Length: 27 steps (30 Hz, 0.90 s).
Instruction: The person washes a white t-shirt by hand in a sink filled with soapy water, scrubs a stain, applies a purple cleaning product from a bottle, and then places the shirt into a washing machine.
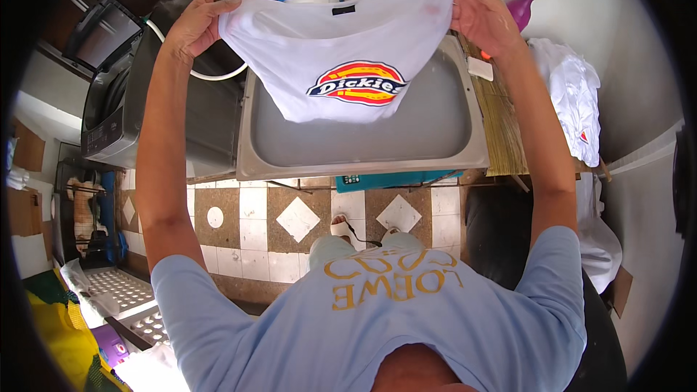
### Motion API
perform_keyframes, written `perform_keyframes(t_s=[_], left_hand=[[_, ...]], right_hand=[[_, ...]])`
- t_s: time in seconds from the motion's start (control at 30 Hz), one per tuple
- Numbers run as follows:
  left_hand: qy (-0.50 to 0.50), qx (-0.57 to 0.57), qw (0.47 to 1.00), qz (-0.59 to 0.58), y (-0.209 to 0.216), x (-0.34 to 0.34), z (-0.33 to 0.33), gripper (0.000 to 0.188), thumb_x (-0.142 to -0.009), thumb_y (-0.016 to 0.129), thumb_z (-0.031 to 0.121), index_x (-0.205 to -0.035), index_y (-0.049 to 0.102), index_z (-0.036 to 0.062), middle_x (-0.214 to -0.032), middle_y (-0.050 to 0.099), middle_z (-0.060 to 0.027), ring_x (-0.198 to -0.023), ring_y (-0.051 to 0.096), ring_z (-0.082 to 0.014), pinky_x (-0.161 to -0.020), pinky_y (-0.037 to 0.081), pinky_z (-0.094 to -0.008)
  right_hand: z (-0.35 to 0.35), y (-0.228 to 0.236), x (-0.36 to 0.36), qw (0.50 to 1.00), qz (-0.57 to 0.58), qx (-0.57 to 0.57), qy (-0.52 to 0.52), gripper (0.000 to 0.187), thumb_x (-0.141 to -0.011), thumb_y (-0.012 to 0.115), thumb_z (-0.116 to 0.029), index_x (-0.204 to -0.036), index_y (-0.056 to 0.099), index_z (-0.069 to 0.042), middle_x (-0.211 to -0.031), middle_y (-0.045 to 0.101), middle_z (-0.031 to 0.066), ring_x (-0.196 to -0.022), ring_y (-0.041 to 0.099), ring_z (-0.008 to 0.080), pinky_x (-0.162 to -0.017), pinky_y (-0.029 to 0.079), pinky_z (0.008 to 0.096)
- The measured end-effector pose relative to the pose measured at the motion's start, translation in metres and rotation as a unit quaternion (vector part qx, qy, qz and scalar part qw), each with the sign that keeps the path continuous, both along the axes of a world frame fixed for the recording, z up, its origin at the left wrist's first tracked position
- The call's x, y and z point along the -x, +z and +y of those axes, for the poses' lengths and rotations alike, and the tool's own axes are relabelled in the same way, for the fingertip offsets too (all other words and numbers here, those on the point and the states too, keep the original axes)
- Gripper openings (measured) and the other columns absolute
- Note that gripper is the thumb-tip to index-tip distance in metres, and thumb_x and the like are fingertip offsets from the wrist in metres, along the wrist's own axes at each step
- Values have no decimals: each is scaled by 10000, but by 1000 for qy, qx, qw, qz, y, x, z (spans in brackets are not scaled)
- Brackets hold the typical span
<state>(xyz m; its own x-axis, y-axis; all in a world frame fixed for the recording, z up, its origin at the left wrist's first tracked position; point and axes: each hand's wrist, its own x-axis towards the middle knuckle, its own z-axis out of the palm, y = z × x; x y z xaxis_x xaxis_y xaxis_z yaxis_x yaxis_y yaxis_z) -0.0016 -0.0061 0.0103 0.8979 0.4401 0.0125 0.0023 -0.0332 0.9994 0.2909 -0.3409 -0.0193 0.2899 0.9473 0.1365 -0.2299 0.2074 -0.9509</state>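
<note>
A white T-shirt (290,72) with a red, yellow and dark oval print hangs spread between my two raised hands. My left hand (200,23) grips it at one shoulder, thumb and fingers pinched on the fabric. At the other shoulder, my right hand (488,18) holds the cloth, its fingertips partly hidden by the shirt. The neckline droops between them, and a small dark label shows inside the collar. Beneath the shirt is a wide metal sink (363,167) with greyish, cloudy water (348,144). The shirt's lower part hangs over the basin; whether it touches the water I cannot tell.
A dark washing machine (145,120) stands left of the sink, a pale hose beside it. On the right are a white bar (480,68), a purple bottle (520,11) and a heap of white cloth (570,94). A teal crate (392,180) sits under the sink.
</note>
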Motion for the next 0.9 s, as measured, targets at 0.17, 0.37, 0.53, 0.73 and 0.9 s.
perform_keyframes(t_s=[0.17,0.37,0.53,0.73,0.9], left_hand=[[-53,52,997,1,-44,11,-23,478,-849,598,17,-1307,462,19,-1151,622,-123,-992,640,-186,-839,550,-318],[-31,108,991,72,-118,21,-29,475,-823,591,-48,-1285,488,-19,-1121,630,-123,-936,656,-183,-833,549,-305],[-31,70,997,-5,-57,9,-25,442,-881,569,62,-1303,464,-21,-1158,612,-145,-969,649,-195,-848,543,-323],[-40,94,988,-120,117,-3,-34,329,-884,598,146,-1167,542,-12,-1022,670,-161,-908,685,-259,-825,567,-400],[85,-56,980,-172,216,-15,-53,617,-883,610,286,-1375,371,2,-1153,556,-251,-520,457,-35,-356,297,-94]], right_hand=[[-5,-64,38,985,145,38,-87,494,-959,479,-381,-1309,470,-32,-1184,617,130,-1072,600,226,-929,476,381],[-8,-119,43,972,122,156,-128,420,-952,513,-358,-1234,539,-47,-1073,657,89,-981,627,188,-855,513,347],[-1,-47,19,984,57,121,-122,360,-963,491,-330,-1149,582,-35,-1035,665,74,-935,641,170,-781,534,331],[23,128,17,989,-58,-2,-138,339,-967,449,-253,-1004,594,52,-942,673,179,-888,664,265,-867,526,374],[20,245,19,970,-171,-26,-170,349,-976,427,-251,-939,589,55,-855,668,158,-822,660,265,-835,535,380]])
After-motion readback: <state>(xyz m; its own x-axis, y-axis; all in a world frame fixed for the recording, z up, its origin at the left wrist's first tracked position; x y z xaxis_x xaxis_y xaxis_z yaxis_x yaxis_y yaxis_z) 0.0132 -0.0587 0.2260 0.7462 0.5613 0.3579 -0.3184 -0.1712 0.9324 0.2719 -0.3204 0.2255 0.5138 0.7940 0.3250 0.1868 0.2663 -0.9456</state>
